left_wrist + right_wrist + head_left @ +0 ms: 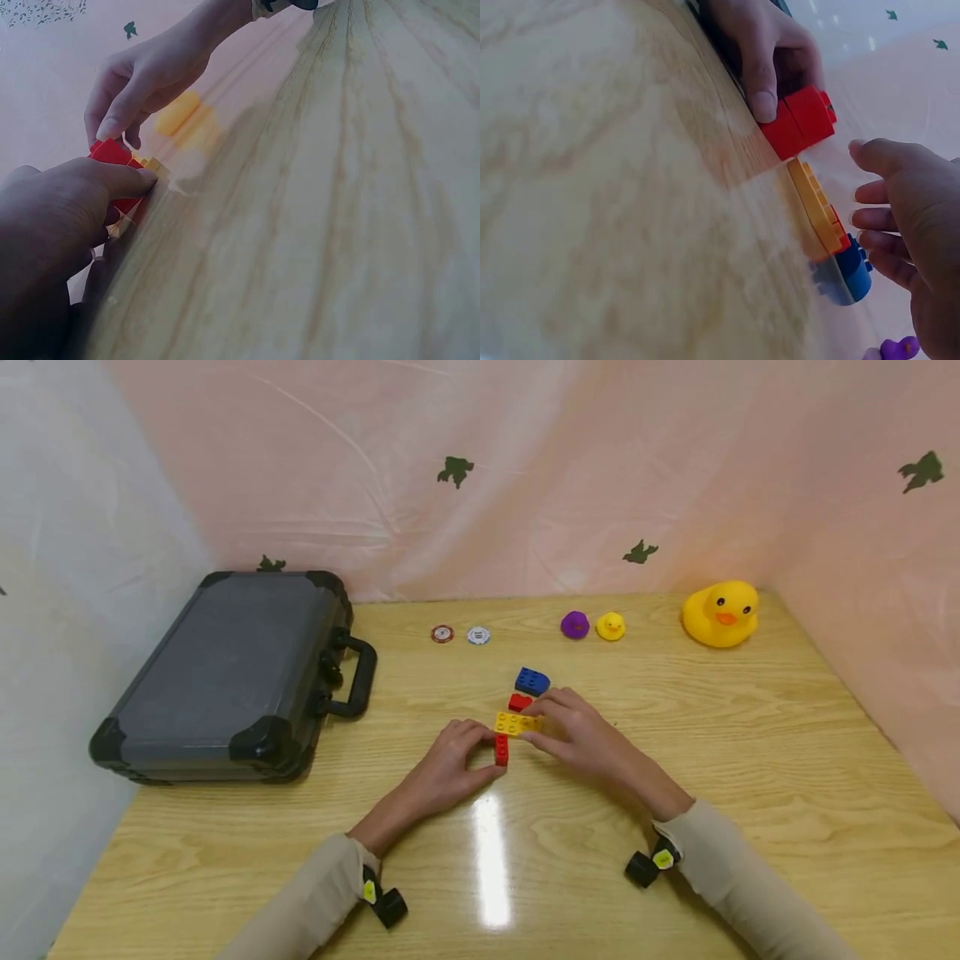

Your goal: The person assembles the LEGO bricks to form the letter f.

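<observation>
My left hand (450, 768) pinches a stack of red toy bricks (501, 752) between thumb and fingers; a seam across the red shows in the right wrist view. Right beside the stack lies a yellow toy brick (814, 206), studs up on the table. Over the yellow brick's right end my right hand (577, 735) hovers, its fingers (877, 219) loosely bent and apart from the bricks in the right wrist view. Another red brick (520, 702) and a blue brick with one rounded end (532, 681) lie just beyond the yellow one.
A grey case (217, 668) with black corners lies on the table's left side, its handle (363, 681) facing right. Toward the back are a red chip (442, 633), a white chip (478, 635), a purple duck (575, 625), a small yellow duck (611, 627) and a large yellow duck (722, 615).
</observation>
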`<control>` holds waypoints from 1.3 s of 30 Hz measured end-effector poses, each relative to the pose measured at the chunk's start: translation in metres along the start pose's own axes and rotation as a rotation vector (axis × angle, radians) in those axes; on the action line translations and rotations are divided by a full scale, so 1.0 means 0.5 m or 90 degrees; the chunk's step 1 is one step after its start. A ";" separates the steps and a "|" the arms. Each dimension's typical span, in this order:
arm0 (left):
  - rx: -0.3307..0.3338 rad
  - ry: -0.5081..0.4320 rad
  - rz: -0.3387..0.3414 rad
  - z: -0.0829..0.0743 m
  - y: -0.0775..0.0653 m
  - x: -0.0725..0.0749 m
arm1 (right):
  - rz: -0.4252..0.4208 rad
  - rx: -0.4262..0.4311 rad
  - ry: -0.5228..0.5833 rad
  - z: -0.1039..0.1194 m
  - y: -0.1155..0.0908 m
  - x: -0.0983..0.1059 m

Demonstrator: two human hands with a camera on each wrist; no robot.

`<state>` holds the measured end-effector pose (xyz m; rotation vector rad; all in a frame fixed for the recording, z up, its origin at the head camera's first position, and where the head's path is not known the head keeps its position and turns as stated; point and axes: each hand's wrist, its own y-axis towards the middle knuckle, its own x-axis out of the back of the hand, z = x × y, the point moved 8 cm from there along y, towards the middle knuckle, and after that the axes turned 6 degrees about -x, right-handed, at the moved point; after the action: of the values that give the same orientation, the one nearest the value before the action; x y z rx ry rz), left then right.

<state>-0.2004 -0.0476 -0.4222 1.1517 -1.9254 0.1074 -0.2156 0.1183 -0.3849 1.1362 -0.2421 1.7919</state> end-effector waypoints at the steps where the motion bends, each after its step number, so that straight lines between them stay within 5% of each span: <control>1: 0.002 0.000 0.002 0.000 0.000 -0.001 | -0.005 0.000 -0.002 -0.006 -0.002 0.001; 13: 0.003 0.001 0.004 0.000 0.001 0.000 | -0.003 -0.023 -0.010 -0.049 -0.011 -0.010; 27: -0.003 0.006 0.003 -0.002 -0.001 0.000 | -0.001 -0.041 -0.054 -0.045 -0.002 -0.024; 39: 0.004 0.006 0.014 0.003 -0.001 -0.002 | 0.004 -0.060 -0.003 -0.048 -0.004 -0.021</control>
<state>-0.2007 -0.0478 -0.4240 1.1324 -1.9315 0.1313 -0.2272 0.1270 -0.4069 1.0742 -0.3293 1.7656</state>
